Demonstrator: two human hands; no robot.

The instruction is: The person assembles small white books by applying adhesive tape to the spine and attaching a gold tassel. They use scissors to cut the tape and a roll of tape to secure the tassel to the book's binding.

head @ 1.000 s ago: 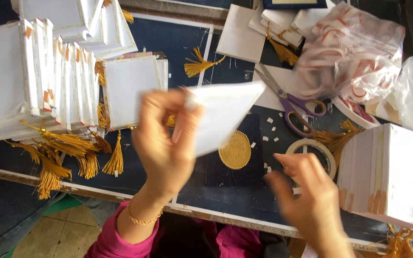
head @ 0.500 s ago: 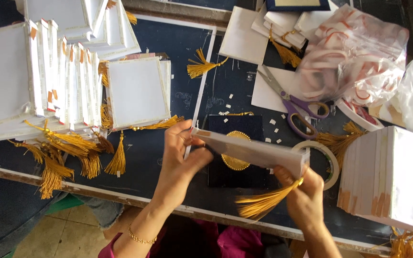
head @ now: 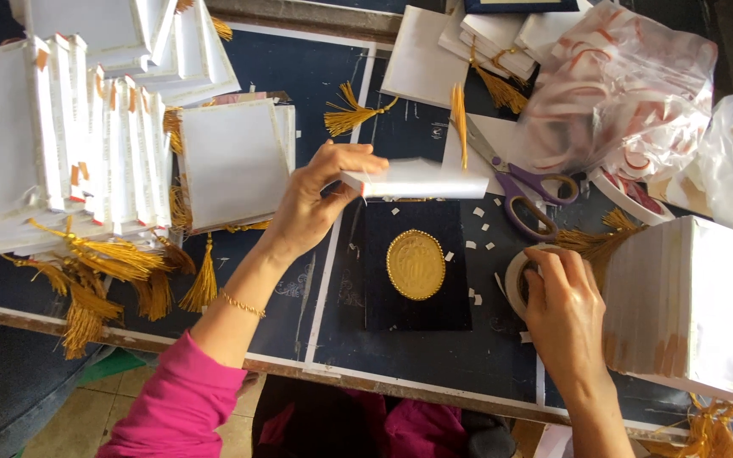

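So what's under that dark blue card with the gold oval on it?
The dark blue card lies flat on the dark table, with small white paper scraps scattered beside it. Anything directly beneath it is covered. The left hand lifts its white flap.

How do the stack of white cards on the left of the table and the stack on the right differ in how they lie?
The left stack is fanned out, overlapping, with gold tassels spilling from under it; the right stack is squared up in one compact block. The left stack lies beyond the left hand, untouched; the right stack sits right beside the right hand, which rests on a tape roll. Both hold white square cards.
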